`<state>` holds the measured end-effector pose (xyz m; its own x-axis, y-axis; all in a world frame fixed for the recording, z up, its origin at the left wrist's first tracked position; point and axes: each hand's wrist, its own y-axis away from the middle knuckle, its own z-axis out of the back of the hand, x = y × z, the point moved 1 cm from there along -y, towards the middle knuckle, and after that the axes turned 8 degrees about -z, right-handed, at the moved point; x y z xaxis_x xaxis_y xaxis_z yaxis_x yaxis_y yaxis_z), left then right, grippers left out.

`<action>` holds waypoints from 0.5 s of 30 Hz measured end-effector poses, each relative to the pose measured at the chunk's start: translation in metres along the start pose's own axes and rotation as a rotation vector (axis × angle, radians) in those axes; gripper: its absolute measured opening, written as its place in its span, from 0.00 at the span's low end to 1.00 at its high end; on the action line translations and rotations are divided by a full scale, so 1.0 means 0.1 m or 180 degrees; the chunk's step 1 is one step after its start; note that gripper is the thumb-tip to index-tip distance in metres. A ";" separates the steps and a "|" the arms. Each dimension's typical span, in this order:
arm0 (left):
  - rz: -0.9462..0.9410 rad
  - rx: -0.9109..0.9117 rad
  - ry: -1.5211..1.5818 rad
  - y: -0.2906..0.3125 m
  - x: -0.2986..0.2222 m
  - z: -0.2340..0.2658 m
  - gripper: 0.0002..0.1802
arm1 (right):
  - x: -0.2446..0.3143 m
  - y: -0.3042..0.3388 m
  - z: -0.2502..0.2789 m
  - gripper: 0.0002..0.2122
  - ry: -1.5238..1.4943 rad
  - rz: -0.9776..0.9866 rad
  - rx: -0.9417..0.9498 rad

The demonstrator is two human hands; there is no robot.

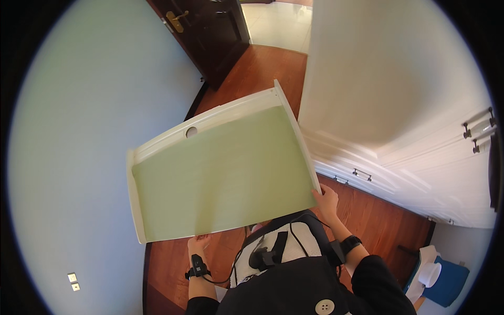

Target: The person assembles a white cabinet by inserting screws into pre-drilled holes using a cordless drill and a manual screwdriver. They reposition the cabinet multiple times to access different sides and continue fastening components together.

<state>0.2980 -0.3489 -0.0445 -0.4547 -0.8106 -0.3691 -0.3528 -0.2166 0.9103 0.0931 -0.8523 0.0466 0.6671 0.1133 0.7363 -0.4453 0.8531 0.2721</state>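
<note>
Held out in front of me is a large white-rimmed board [226,176] with a pale green face, tilted so its left side hangs lower. It looks like a desktop, with raised edges on the sides and far end and a round hole close to the far edge. My left hand [199,242] grips the near edge from below, its fingers partly hidden under the board. On the right side edge, my right hand [326,201] is closed with the thumb on top. The underside is out of sight.
A dark door [210,39] with a brass handle stands open ahead, leading to a tiled floor [278,26]. A blue-grey wall [89,147] runs close on the left. White cabinets [388,147] with handles line the right. A white round object [431,274] lies by a blue item [452,283].
</note>
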 end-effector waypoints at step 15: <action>0.0286 -0.0169 0.0543 -0.03 0.01 -0.04 0.18 | -0.02 -0.03 -0.08 0.13 0.0878 0.0419 0.0088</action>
<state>0.3018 -0.3517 -0.0469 -0.3355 -0.9074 -0.2530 -0.2713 -0.1642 0.9484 0.0975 -0.8516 0.0391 0.7379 0.3593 0.5713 -0.5523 0.8080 0.2052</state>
